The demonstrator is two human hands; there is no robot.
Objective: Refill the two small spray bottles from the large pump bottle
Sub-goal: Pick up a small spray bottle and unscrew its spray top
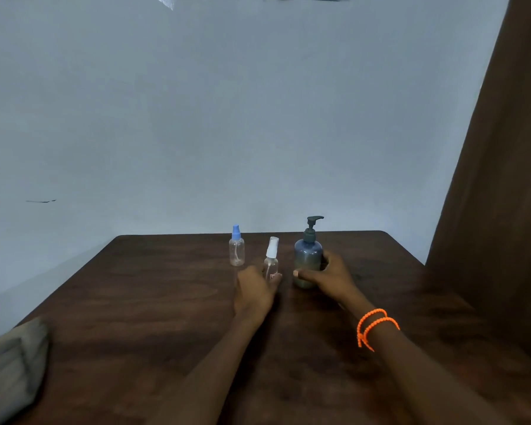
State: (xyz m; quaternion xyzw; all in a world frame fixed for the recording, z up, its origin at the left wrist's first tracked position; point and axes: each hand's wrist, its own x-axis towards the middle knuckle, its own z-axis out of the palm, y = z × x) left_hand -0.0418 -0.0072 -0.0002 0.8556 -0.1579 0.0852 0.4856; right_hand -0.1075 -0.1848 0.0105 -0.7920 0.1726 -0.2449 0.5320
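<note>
On the dark wood-grain table, the right hand wraps the rounded grey-blue pump bottle standing mid-table. Just left, the left hand pinches the slim clear white-capped spray bottle; the blue-capped spray bottle stands apart. Both light, narrow-necked plastic bottles could tip or overflow while filling.

A dark wood-grain table stands against a plain pale blue-grey wall in dim, even light. A brown curtain hangs at three o'clock; folded grey cloth lies at eight o'clock.
</note>
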